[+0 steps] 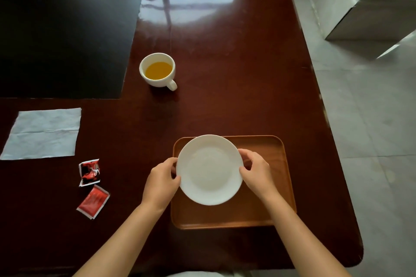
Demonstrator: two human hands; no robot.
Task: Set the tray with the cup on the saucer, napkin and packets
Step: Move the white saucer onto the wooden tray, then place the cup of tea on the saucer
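Observation:
A white saucer [209,170] is held over the left part of the brown wooden tray [270,186]. My left hand [161,181] grips its left rim and my right hand [256,170] grips its right rim. I cannot tell whether the saucer rests on the tray or hovers above it. A white cup [158,71] with yellow-orange drink stands further back on the table, handle toward me. A white napkin [44,134] lies flat at the left. Two red packets lie below it, one crumpled [89,172] and one flatter [93,201].
The dark glossy wooden table [236,74] has a black mat [65,42] at the back left. Its right edge drops to a pale tiled floor [371,130], where a white cabinet [360,0] stands at the top right.

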